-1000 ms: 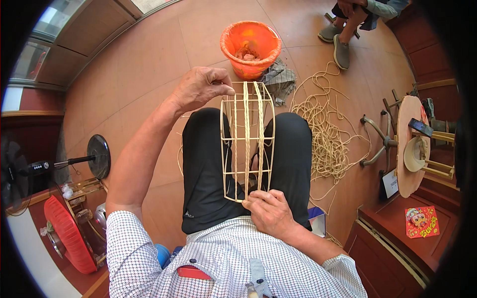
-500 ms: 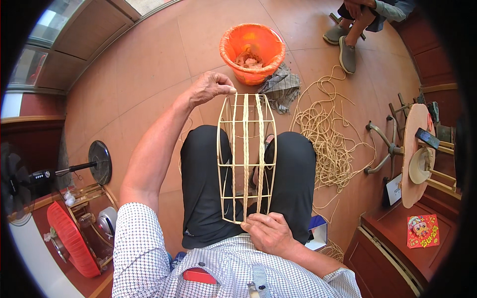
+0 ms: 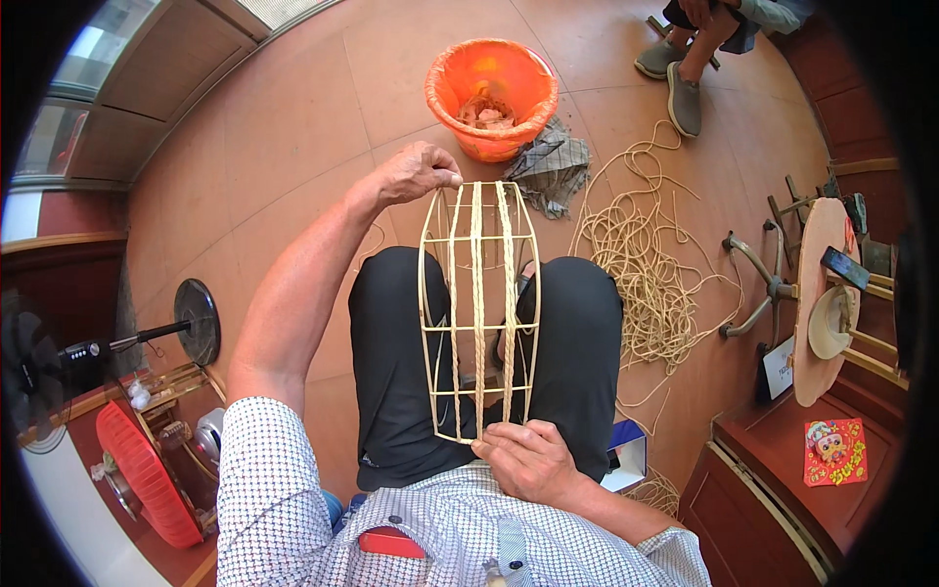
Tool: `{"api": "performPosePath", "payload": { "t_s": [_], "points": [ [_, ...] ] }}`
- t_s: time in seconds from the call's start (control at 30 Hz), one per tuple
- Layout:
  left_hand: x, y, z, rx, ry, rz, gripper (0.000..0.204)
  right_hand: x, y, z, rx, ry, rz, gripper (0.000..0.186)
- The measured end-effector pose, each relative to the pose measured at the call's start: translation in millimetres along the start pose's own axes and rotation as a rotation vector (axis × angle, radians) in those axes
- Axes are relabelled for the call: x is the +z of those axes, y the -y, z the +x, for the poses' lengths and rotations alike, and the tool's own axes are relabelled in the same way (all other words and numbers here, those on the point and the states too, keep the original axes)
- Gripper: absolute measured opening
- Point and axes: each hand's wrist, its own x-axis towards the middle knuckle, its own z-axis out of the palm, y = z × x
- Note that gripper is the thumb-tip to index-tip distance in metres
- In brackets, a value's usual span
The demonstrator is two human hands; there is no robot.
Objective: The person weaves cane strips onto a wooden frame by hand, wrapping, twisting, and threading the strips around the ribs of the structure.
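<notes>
Bamboo frame (image 3: 478, 313), a pale open cage of thin upright strips crossed by a few rungs, stood in the centre of the frame, stretched lengthwise over the seated person's lap between the two knees in dark trousers (image 3: 391, 362). Its far end curved in toward the top centre; its near end sat just above the lower middle.

The left hand (image 3: 416, 172) was reached out at the end of a long, nearly straight bare forearm that ran up from the lower left. Its fingers were curled and pressed together, the tips pinching the upper left corner of the frame. The right hand (image 3: 525, 458) lay close to the body at the lower centre, wrist bent, knuckles up; thumb and forefinger pinched the bottom rung where a twisted cord (image 3: 508, 293) ran down one of the uprights, the other fingers folded under.

Beyond the frame, at the top centre, an orange bucket (image 3: 491, 84) stood on the tiled floor with a checked cloth (image 3: 554, 168) touching its base. A loose heap of pale cord (image 3: 646, 264) lay to the right of the knees. Another person's shoes (image 3: 675, 83) showed at the upper right.
</notes>
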Motion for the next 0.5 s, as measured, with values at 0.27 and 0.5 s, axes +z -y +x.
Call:
{"api": "performPosePath", "payload": {
  "t_s": [0.27,0.5],
  "points": [
    [-46,-72,-44,0.138,-0.173,-0.033,0.023,-7,-8,-1,-0.008,-0.232,0.215,0.028],
    [-72,-165,-119,0.51,-0.476,0.329,0.016,-86,-28,52,0.237,-0.636,0.316,0.02]
  ]
}}
